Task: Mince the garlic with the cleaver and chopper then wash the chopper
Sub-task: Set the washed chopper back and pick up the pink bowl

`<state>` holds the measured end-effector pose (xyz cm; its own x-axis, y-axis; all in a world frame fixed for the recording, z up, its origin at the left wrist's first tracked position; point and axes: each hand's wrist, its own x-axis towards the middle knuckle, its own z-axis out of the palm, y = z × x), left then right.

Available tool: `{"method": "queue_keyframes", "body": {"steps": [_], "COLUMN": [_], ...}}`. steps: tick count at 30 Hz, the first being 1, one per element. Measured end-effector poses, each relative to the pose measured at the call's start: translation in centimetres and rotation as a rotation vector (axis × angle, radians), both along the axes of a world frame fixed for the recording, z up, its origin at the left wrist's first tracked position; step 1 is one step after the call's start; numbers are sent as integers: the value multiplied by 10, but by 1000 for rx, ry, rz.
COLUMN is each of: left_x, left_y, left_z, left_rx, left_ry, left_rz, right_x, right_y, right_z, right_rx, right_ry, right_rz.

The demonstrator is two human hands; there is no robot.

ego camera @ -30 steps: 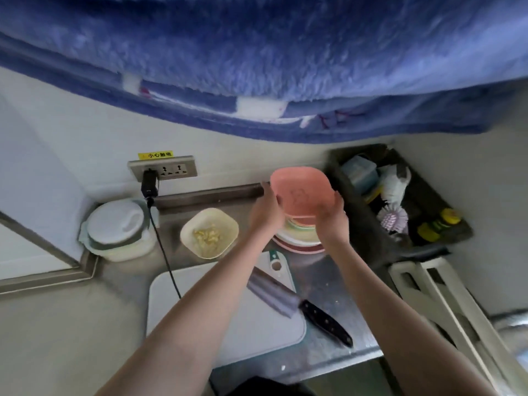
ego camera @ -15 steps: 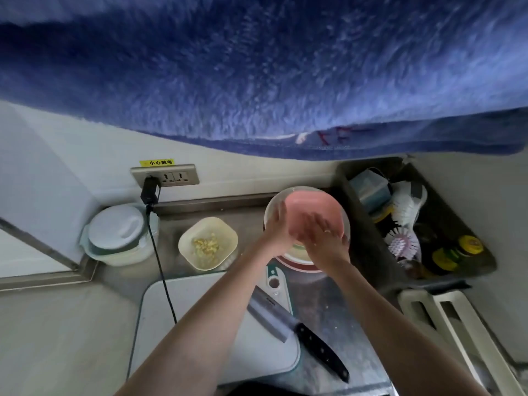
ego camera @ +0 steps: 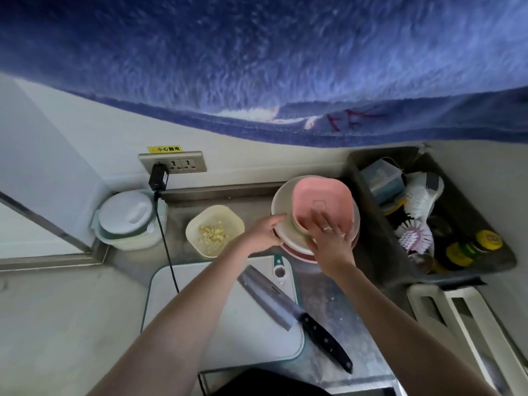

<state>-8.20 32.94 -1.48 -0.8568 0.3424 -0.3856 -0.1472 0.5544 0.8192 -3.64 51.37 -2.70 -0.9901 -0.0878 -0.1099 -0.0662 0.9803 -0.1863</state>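
Steel counter along a pale wall, under a hanging blue fleece blanket; wall socket with a black plug and a cord trailing down across the white cutting board. Lying flat on the board, blade toward the far left: cleaver (black handle jutting off the board's near right corner, touched by neither hand). Just behind the board, a cream square bowl holding the minced garlic. Right of it, a stack of plates and bowls with a tilted pink square bowl on top. Left hand against the stack's near left rim, fingers bent round its edge, steadying it; right hand with fingers spread and straight, pressed flat into the pink bowl's near side, grasping nothing (a ring on one finger). Far left, a white lidded container in the corner. Far right, a dark tray with a white scrubbing brush, a pink brush and yellow-capped bottles; below that, a white slatted rack.
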Motion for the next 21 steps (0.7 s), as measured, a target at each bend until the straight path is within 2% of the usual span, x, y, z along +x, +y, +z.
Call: {"method": "queue_keyframes", "body": {"steps": [3,5,8,10,11,13,16,21], "left_x": [20,33,57,75,83,96,111,139], "left_y": [-14,-33,-70,-93,-102,-113,-121,-142], "left_z": [-11,-20,-43,-57,-63,-68,-68,-63], "left_rx": [6,-87,-283,-419,-467,-549,-719,-945], "left_ry": [38,87,70,8,-24,-67,-102,-84], "left_rz": [99,204,308,318,312,285,224,257], "right_x": [-11,-10,11,35,49,73,101,130], "right_y": [3,4,-8,-22,-30,-44,-43,-28], "right_z": [0,-3,-10,-22,-31,-47,-65,-64], "right_rx": [39,75,165,69,9,-37,23,25], "right_ry": [-29,8,246,359,321,71,-224,-274], "right_rz": [-18,-14,65,184,256,318,263,85]}}
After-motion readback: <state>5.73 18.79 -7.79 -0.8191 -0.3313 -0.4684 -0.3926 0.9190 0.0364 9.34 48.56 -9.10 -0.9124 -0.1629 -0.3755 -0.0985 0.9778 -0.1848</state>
